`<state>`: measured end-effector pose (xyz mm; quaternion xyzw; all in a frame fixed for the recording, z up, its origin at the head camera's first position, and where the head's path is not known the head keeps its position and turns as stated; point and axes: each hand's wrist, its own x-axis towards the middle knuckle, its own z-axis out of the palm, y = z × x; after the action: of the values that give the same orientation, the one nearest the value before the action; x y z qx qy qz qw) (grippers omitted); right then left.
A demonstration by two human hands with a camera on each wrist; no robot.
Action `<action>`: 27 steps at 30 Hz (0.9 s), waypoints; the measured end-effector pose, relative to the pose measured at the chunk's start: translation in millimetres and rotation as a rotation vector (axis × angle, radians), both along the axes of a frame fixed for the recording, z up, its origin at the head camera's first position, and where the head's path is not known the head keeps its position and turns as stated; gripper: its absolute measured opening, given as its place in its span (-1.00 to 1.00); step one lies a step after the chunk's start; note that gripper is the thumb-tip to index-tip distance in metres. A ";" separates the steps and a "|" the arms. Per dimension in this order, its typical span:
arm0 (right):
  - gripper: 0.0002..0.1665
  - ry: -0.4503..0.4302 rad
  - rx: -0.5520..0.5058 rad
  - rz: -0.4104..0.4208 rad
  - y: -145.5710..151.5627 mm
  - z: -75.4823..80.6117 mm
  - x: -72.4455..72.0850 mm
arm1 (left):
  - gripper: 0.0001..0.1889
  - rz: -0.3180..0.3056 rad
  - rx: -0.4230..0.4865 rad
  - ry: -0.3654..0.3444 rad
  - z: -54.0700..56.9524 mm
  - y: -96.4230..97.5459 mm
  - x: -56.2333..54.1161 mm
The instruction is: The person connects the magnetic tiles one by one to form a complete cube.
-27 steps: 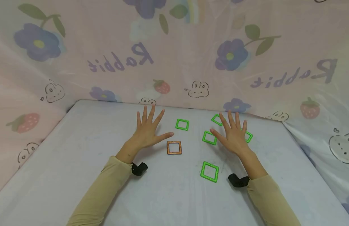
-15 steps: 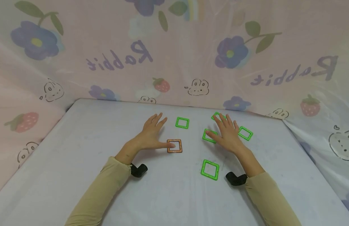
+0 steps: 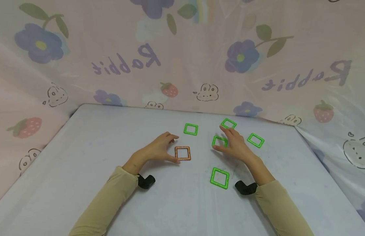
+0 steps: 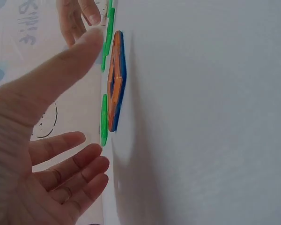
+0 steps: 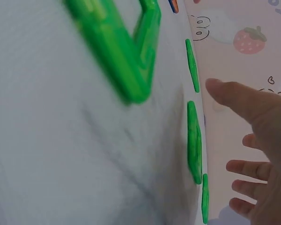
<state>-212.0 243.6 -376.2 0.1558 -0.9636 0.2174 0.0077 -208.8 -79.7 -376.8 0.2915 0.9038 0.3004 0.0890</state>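
Overall, the work surface is a white table with faint dark smudges, enclosed by a pale pink sheet printed with purple flowers, strawberries, rabbit outlines and the word "Rabbit" in reverse. An orange square frame lies flat near the middle of the table; the left wrist view shows blue along its underside. Relative to it, the green frames lie as follows: the first green frame beyond and slightly right; the middle green frame to the right; the far green frame and the outer green frame farther right; the near green frame right and closer to the person.

The left hand is at the orange frame's left, thumb and bent fingers well parted, grasping nothing; thumb contact cannot be confirmed. The right hand is to the orange frame's right, at the middle green frame, thumb and fingers loosely spread, likewise grasping nothing. Both wrists emerge from beige sleeves.
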 end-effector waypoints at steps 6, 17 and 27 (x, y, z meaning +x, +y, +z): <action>0.06 -0.009 0.020 -0.003 0.2 -0.4 0.1 | -0.15 0.000 0.039 -0.010 -5.6 1.8 -1.3; 0.01 -0.010 0.002 0.018 0.2 -6.9 -4.3 | -0.37 -0.003 0.052 -0.007 -7.7 -0.2 -0.3; -0.17 0.020 -0.008 0.052 1.9 -10.9 -6.6 | -0.47 -0.007 0.047 0.008 -9.7 1.3 -1.2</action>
<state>-218.5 245.4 -387.1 0.1828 -0.9582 0.2200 0.0123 -210.0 -78.3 -386.5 0.2978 0.8958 0.3201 0.0794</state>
